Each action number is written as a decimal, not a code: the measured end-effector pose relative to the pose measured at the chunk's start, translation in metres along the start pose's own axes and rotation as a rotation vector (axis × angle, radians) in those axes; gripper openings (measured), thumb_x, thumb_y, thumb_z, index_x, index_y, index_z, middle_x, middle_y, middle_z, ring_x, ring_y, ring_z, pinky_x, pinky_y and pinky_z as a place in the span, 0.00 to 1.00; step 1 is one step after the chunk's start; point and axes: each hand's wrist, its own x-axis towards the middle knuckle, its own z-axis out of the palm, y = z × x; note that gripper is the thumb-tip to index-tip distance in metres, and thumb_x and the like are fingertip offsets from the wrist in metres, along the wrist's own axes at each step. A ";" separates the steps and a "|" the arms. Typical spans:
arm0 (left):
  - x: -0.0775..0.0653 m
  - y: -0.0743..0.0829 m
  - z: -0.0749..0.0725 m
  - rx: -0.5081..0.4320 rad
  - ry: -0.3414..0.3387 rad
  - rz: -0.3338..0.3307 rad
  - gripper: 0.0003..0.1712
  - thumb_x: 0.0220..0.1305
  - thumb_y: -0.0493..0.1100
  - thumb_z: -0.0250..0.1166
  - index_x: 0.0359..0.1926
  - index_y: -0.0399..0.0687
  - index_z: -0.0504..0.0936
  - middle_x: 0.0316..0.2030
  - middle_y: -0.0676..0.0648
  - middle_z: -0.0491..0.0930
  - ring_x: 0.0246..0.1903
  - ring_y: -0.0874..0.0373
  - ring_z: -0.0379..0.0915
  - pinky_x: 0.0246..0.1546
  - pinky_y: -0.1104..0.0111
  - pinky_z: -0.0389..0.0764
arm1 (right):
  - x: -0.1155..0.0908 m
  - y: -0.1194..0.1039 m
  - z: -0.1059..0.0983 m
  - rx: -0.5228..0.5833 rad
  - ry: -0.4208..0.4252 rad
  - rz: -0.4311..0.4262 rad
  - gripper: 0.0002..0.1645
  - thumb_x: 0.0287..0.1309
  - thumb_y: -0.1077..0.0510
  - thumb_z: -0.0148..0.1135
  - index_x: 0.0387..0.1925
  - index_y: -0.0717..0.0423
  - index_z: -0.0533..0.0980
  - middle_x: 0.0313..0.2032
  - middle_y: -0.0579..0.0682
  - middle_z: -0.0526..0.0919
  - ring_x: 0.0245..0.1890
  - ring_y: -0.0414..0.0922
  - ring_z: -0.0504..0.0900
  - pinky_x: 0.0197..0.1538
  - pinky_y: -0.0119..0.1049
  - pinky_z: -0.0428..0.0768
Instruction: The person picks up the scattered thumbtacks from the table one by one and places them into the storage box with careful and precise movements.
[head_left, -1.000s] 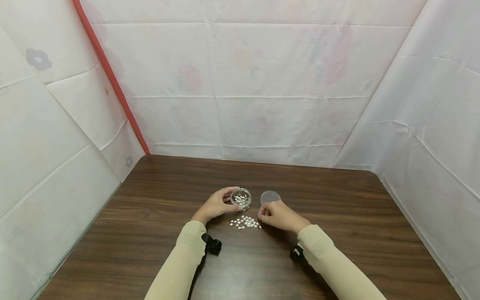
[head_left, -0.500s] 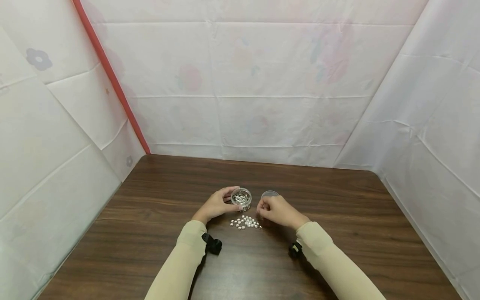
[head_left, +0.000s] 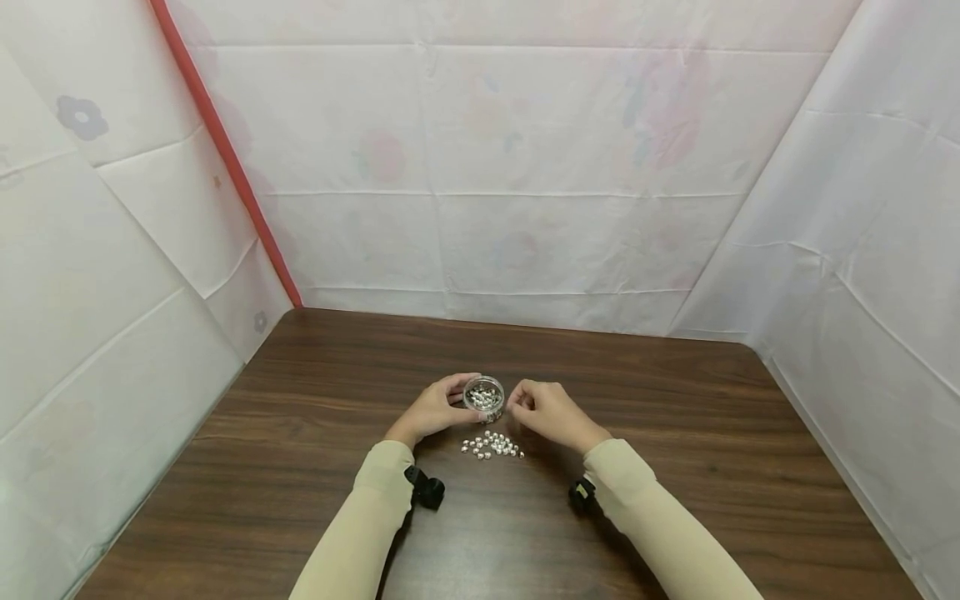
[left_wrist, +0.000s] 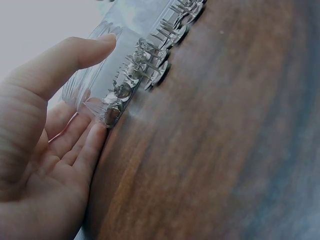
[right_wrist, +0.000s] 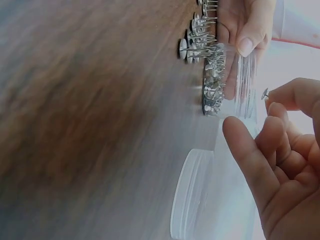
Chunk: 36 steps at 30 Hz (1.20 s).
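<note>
My left hand point(head_left: 431, 411) holds a clear round plastic jar point(right_wrist: 245, 92) upright on the table, thumb on the near side and fingers behind. Silver thumbtacks lie in the bottom of the jar, which stands uncapped. Just right of the jar, my right hand point(head_left: 553, 413) pinches a single thumbtack point(right_wrist: 265, 93) between thumb and forefinger, near rim height in the right wrist view. Several loose thumbtacks point(head_left: 497, 444) are spread on the table in front of the jar, points up.
A clear lid point(right_wrist: 190, 195) lies on the table to the right of the jar; in the head view my right hand hides it. The brown wooden table point(head_left: 337, 350) is bordered by white printed cloth walls point(head_left: 480, 167) at the back and both sides.
My right hand has moved up and left from beside the loose thumbtacks to the jar's right side, now covering the lid in the head view. My left hand keeps holding the jar.
</note>
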 end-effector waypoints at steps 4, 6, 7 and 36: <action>0.000 0.000 0.000 -0.017 -0.008 0.001 0.43 0.45 0.49 0.76 0.64 0.60 0.68 0.58 0.49 0.70 0.56 0.54 0.66 0.56 0.52 0.72 | 0.006 -0.001 0.001 0.016 0.015 0.002 0.03 0.60 0.53 0.57 0.31 0.43 0.76 0.19 0.39 0.76 0.17 0.35 0.70 0.20 0.29 0.71; 0.000 0.001 0.000 -0.021 -0.010 0.001 0.43 0.45 0.50 0.76 0.63 0.60 0.68 0.59 0.48 0.69 0.56 0.53 0.66 0.57 0.51 0.72 | 0.008 -0.001 0.002 0.019 0.021 0.002 0.03 0.60 0.53 0.57 0.31 0.43 0.76 0.19 0.40 0.76 0.16 0.35 0.69 0.20 0.29 0.71; -0.001 0.002 0.000 -0.018 -0.011 0.000 0.43 0.44 0.50 0.76 0.63 0.62 0.68 0.59 0.48 0.69 0.56 0.54 0.66 0.57 0.51 0.72 | 0.010 -0.002 0.002 0.023 0.025 0.001 0.03 0.60 0.53 0.57 0.31 0.43 0.76 0.19 0.40 0.76 0.16 0.35 0.69 0.20 0.29 0.70; -0.002 0.004 -0.002 -0.003 -0.040 -0.010 0.43 0.48 0.48 0.74 0.66 0.54 0.65 0.65 0.44 0.62 0.59 0.48 0.62 0.59 0.48 0.68 | 0.046 -0.002 0.013 -0.050 -0.003 0.009 0.04 0.59 0.50 0.59 0.30 0.41 0.77 0.18 0.41 0.75 0.14 0.37 0.68 0.17 0.29 0.68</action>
